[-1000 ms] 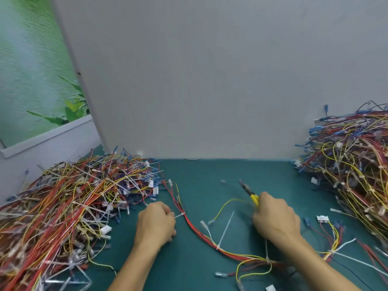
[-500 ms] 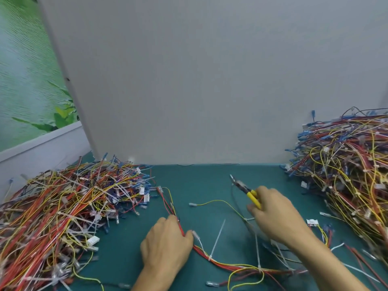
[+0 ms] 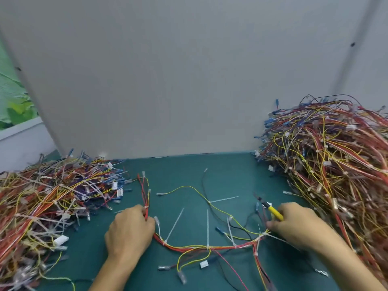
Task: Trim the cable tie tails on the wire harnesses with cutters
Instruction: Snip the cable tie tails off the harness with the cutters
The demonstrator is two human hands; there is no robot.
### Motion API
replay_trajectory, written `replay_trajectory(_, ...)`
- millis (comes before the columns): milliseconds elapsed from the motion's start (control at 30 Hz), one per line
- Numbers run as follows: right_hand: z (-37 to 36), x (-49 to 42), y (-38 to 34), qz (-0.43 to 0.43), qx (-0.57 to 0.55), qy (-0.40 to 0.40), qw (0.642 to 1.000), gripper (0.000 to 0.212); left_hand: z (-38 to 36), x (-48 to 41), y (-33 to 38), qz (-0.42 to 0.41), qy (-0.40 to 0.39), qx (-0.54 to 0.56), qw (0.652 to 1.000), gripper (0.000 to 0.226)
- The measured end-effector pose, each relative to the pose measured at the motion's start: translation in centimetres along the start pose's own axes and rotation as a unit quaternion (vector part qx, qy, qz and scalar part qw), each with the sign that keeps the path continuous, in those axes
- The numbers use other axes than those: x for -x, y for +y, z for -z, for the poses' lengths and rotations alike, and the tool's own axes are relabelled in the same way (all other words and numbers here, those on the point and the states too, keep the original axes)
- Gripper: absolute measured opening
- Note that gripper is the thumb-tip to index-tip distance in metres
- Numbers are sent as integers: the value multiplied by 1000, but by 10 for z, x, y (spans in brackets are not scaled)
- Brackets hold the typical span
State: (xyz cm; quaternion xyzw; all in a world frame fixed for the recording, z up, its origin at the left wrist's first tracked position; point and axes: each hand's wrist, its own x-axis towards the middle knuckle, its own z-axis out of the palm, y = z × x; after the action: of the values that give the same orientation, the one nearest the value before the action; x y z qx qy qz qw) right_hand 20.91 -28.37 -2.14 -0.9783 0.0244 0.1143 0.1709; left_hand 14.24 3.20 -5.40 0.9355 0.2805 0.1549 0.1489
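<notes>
One wire harness (image 3: 189, 246) of red, yellow and black wires lies spread across the green table between my hands. Several long white cable tie tails (image 3: 175, 224) stick up from it. My left hand (image 3: 130, 229) grips the red wires at the harness's left end, just below a tie. My right hand (image 3: 298, 225) holds the yellow-handled cutters (image 3: 269, 207), jaws pointing up and left, and its fingertips also touch the harness's right junction.
A big heap of harnesses (image 3: 48, 202) with long tie tails covers the left of the table (image 3: 231, 171). Another heap (image 3: 331, 164) rises at the right. A grey panel (image 3: 189, 70) stands close behind. Loose terminals lie near the front edge.
The harness has been pulled out wider across the table. My right hand moved right and down to the junction with the cutters. My left hand shifted onto the red wires and closed round them.
</notes>
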Motion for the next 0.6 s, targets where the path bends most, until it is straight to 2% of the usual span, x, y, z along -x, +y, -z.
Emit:
replay_trajectory(133,-6,-2,-33,32,-80,-6,996,26,0,1,-2,-4,6,26,1000,20)
replay_trajectory(233,-17,-5,-51,48,-91,-33,994,24,2,2,-3,-3,6,29,1000,19)
replay_trajectory(400,-19,-12,-50,53,-99,-41,993,22,6,3,-4,5,-1,24,1000,22)
replay_trajectory(600,-21,-10,-44,42,-146,-12,988,17,13,5,-5,27,-31,-8,999,22)
